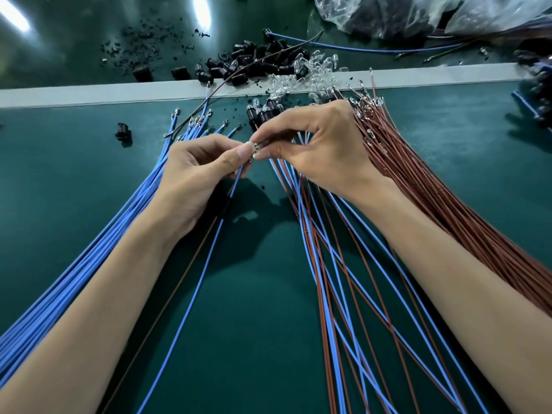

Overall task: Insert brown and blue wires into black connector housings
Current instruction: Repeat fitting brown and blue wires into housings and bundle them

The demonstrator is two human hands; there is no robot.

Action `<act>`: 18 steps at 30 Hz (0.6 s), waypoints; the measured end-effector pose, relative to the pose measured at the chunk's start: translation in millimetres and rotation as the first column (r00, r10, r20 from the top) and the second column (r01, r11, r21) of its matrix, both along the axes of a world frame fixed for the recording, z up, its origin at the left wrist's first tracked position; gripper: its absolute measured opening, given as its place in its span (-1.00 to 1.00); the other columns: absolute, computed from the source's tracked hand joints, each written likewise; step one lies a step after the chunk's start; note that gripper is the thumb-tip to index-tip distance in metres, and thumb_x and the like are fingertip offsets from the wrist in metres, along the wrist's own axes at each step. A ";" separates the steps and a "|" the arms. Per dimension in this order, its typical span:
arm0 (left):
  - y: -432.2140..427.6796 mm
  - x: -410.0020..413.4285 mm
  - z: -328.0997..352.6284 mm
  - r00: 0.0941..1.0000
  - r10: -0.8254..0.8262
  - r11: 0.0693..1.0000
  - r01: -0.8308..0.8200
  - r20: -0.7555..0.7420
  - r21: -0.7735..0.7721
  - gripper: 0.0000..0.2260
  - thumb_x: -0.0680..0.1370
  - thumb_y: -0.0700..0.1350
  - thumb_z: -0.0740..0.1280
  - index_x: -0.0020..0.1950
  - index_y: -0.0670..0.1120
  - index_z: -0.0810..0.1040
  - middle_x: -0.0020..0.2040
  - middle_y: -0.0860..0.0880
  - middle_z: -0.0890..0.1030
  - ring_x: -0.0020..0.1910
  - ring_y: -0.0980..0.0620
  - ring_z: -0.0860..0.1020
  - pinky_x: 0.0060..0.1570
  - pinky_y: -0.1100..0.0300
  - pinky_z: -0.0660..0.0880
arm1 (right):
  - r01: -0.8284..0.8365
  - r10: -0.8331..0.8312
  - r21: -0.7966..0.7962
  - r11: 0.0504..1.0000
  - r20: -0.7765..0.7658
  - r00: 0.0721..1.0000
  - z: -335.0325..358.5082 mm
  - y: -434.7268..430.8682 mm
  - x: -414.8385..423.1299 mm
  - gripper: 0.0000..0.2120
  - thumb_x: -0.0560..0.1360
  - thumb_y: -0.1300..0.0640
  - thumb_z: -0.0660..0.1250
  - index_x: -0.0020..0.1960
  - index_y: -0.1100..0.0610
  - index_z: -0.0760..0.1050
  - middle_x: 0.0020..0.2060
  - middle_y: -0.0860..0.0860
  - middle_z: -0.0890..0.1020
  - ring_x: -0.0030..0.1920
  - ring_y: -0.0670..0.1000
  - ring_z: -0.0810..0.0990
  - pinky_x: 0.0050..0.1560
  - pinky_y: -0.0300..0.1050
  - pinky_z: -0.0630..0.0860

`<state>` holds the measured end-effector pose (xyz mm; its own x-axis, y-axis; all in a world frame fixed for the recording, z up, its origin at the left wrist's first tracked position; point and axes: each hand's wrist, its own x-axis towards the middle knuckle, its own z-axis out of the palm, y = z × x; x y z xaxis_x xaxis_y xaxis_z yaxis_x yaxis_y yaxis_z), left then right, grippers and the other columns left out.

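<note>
1. Head view, the hold: the left hand (203, 174) pinches a single thin blue insulated wire (233, 189) just behind its tip. The right hand (316, 144) pinches a small pale glinting part (254, 148) at the same spot, so the two hands meet fingertip to fingertip above the dark green desk (254, 339). Whether that part is a terminal or a clear insert is too small to tell
2. Head view, the stock: a fan of loose blue wires (104, 234) lies by the left forearm and a thick sheaf of brown wires (433, 204) beside the right wrist. Crossed brown-and-blue pairs (328, 294) lie between the arms. The heap of small black plastic connector housings (254, 64) sits well apart, beyond a pale strip (89, 95). Clear bulb-like pieces (313, 67) lie beside it, and a crumpled clear plastic bag (418, 13) lies at the far right
3. Handling, as a judgement: the wire looks light and limp, so it will sag unless held close behind the metal tip. That tip is likely thin and easily bent, so push it in straight. The housings look hard, light and smooth, best pinched by the sides with the opening left free
4. Writing: no brand, label or lettering can be read anywhere
</note>
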<state>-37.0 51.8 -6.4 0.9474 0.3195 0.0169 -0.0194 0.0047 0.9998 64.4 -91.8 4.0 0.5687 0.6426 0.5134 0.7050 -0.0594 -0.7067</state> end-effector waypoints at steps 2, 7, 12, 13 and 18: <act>-0.2 -0.5 -0.5 1.000 -0.011 1.000 0.011 0.000 0.016 -0.85 0.43 -0.10 0.39 -0.34 0.00 0.66 -0.41 0.07 0.58 -0.39 0.14 0.48 -0.27 0.37 0.39 | -0.014 0.013 -0.006 1.000 -0.004 1.000 0.2 -0.7 -0.5 -0.85 0.31 0.27 0.53 -0.13 0.27 0.67 -0.25 0.01 0.68 -0.19 -0.08 0.64 -0.10 -0.40 0.51; 2.1 -1.4 -0.1 1.000 -0.029 0.999 0.030 -0.006 0.043 -0.84 0.45 -0.11 0.39 -0.34 -0.01 0.66 -0.40 0.06 0.59 -0.39 0.13 0.47 -0.28 0.36 0.39 | -0.037 0.037 -0.020 0.999 -0.012 0.999 0.8 -1.0 -0.4 -0.86 0.32 0.29 0.53 -0.13 0.27 0.66 -0.26 0.03 0.69 -0.20 -0.09 0.65 -0.10 -0.38 0.53; -0.1 -0.9 0.7 1.000 -0.014 1.000 0.014 -0.001 0.027 -0.85 0.44 -0.10 0.40 -0.33 0.00 0.67 -0.41 0.08 0.59 -0.38 0.14 0.49 -0.26 0.36 0.40 | -0.051 0.050 -0.045 0.998 -0.017 0.999 2.7 -1.5 2.8 -0.85 0.32 0.27 0.53 -0.12 0.26 0.66 -0.26 -0.01 0.67 -0.21 -0.15 0.63 -0.10 -0.39 0.51; -0.5 -0.7 0.8 1.000 -0.009 1.000 0.009 -0.003 0.023 -0.85 0.43 -0.09 0.40 -0.33 0.00 0.67 -0.41 0.07 0.59 -0.38 0.14 0.49 -0.26 0.35 0.40 | -0.053 0.052 -0.049 0.997 -0.016 0.999 3.1 -1.9 2.9 -0.84 0.32 0.27 0.53 -0.11 0.26 0.66 -0.26 -0.01 0.67 -0.21 -0.15 0.63 -0.10 -0.39 0.51; -1.9 -0.7 0.8 1.000 -0.017 0.997 0.016 0.007 0.075 -0.85 0.46 -0.11 0.42 -0.33 -0.02 0.65 -0.41 0.07 0.59 -0.40 0.16 0.49 -0.29 0.38 0.41 | -0.056 0.055 -0.058 0.997 -0.008 0.998 2.9 -2.3 1.4 -0.78 0.31 0.30 0.54 -0.06 0.28 0.65 -0.26 0.04 0.69 -0.15 -0.13 0.64 -0.06 -0.42 0.50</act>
<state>-37.7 50.0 -5.6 0.9524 0.3012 0.0471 -0.0274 -0.0694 0.9972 65.9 -94.1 6.8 0.5344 0.7019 0.4708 0.7039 -0.0613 -0.7077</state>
